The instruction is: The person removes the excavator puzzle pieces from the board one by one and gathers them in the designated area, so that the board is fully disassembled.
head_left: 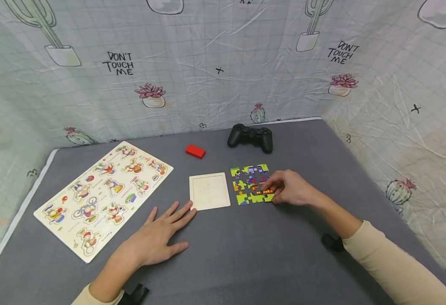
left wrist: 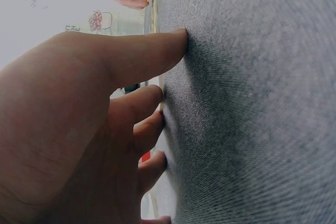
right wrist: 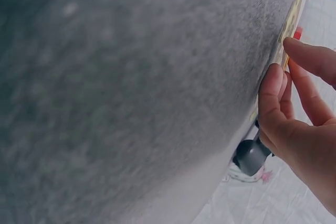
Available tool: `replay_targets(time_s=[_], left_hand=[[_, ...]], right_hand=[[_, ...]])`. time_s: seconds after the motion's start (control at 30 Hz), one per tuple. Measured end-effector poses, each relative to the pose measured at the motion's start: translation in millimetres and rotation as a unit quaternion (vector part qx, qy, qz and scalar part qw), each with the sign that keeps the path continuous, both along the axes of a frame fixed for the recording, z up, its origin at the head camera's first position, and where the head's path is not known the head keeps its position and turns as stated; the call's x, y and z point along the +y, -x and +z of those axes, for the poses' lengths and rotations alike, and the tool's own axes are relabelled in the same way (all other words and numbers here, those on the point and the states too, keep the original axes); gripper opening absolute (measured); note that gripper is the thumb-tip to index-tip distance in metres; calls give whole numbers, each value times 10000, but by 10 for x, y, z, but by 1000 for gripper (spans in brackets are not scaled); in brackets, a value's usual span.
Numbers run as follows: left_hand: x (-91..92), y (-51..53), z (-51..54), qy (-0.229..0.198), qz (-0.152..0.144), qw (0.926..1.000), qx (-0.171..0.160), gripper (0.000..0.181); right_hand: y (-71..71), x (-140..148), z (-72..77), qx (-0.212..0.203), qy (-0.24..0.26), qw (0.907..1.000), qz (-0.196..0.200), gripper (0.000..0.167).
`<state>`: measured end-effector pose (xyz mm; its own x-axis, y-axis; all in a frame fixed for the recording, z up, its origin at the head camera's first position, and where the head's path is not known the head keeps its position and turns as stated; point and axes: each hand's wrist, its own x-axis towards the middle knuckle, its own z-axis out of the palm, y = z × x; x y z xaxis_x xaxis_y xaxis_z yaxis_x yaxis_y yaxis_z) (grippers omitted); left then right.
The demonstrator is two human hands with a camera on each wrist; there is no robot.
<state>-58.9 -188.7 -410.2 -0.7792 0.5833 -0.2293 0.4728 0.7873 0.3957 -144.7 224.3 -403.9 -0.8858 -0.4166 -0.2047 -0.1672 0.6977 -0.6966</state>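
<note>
My right hand pinches a jigsaw puzzle piece between thumb and fingers, at the right side of a group of colourful puzzle pieces. These pieces lie in rows with small gaps, green along the outside and darker within. In the right wrist view the thumb and fingertips close on a thin, orange-edged piece, mostly hidden. To the left of the pieces lies a square, pale wooden puzzle tray. My left hand rests palm down on the table, fingers spread, fingertips at the tray's lower left corner.
A large board with cartoon figures lies at the left. Behind the tray is a red block, and a black game controller sits behind the pieces. Grey cloth covers the table; a printed curtain stands behind it.
</note>
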Motion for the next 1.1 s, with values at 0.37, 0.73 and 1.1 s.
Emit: replay_targets(time_s=[0.37, 0.73, 1.1], left_hand=[[-14, 5, -10, 47, -17, 10000, 27, 81], [-8, 9, -16, 29, -10, 10000, 57, 81], [-5, 9, -18, -6, -4, 10000, 47, 81]], right_hand=[[7, 35, -35, 220, -102, 9997, -37, 33], [-6, 20, -53, 667, -334, 9971, 140, 31], [-19, 2, -50, 826, -541, 9950, 179, 32]])
